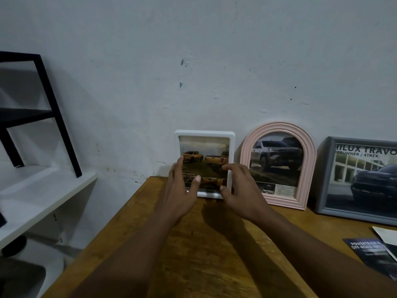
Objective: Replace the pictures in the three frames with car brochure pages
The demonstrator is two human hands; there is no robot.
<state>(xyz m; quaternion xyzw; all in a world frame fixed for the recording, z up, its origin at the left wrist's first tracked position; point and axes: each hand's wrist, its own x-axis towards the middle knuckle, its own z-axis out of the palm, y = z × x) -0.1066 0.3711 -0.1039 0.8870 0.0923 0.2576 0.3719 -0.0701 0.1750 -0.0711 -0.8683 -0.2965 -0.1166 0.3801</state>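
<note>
Presently, items as they are standing:

White frame [204, 134]: standing upright at the back of the tabletop [193, 244], leaning on the wall [193, 50]; showing a page of orange pickup trucks.
My left hand [182, 190]: reaching to the white frame's left edge, fingers [196, 182] spread loosely, tips lying over the glass.
My right hand [240, 188]: hovering at the frame's right edge, fingers spread, not clamping; whether they are touching, I cannot tell.
Pink arched frame [309, 160]: standing just beside the white one, to its right; carrying a silver SUV page.
Grey frame [322, 179]: sitting further right, partly cut off; showing a dark truck page.
Brochure pages [369, 254]: lying flat near the tabletop's right edge.
Shelf unit [43, 190]: sitting left of the tabletop.
</note>
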